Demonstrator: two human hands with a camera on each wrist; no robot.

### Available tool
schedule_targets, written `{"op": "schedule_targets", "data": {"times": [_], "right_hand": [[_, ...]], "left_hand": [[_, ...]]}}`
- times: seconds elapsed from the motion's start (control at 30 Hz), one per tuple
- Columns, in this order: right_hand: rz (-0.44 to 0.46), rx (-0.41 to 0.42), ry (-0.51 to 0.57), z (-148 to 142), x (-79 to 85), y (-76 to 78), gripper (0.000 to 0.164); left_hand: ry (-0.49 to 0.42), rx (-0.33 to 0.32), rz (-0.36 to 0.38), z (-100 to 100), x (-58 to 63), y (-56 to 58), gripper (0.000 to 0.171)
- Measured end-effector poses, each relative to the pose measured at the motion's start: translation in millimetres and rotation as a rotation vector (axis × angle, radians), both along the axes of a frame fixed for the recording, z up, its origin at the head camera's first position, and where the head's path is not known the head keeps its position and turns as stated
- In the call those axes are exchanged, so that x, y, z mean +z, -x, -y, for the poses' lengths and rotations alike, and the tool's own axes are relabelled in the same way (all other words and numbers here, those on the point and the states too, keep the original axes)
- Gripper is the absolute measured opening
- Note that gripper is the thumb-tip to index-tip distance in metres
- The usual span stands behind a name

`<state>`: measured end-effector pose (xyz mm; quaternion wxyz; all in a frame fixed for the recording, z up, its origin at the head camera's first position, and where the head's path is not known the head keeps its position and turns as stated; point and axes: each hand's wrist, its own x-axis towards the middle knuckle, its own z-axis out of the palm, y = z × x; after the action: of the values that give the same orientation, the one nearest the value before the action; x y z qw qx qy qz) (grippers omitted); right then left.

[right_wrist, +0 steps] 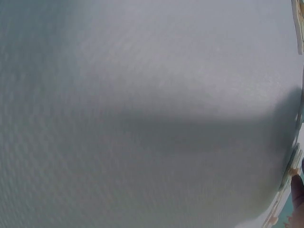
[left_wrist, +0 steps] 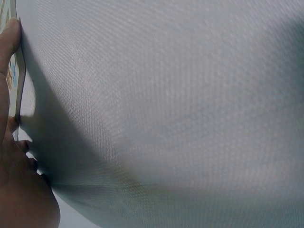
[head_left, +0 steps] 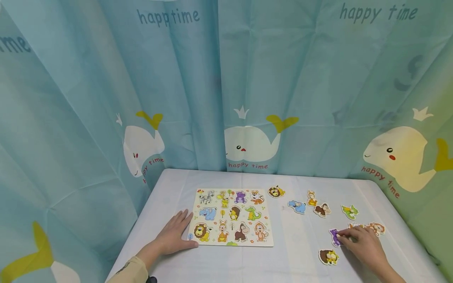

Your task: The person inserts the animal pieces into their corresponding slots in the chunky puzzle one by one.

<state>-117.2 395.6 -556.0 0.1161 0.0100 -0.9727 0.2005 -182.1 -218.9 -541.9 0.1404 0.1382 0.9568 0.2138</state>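
Observation:
A puzzle board [head_left: 212,200] printed with colourful animals lies flat on the table. My left hand [head_left: 175,232] rests against its left edge with fingers extended, the thumb at the near left corner. In the left wrist view, that thumb [left_wrist: 10,40] touches the board's edge. Over on the right, my right hand [head_left: 364,243] pinches a purple hippo piece [head_left: 334,238] between thumb and fingers, at table level. Just nearer lies a hedgehog piece [head_left: 328,257]. A monkey piece [head_left: 376,228] and another piece, partly hidden by the hand, are just beyond.
More loose pieces lie right of the board: a lion [head_left: 276,191], a blue elephant [head_left: 297,206], a kangaroo [head_left: 312,198], a brown gorilla [head_left: 322,210] and a green crocodile [head_left: 350,212]. A blue curtain [head_left: 198,78] with whales hangs behind the white table [head_left: 262,263].

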Motion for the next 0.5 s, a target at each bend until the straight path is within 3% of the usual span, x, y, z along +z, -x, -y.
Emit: {"op": "schedule_targets", "data": {"times": [0.5], "right_hand": [[-0.024, 0.019, -0.015, -2.5, -2.0, 0.7, 0.011]], "left_hand": [[-0.008, -0.004, -0.002, 0.8, -0.8, 0.0, 0.113]]}}
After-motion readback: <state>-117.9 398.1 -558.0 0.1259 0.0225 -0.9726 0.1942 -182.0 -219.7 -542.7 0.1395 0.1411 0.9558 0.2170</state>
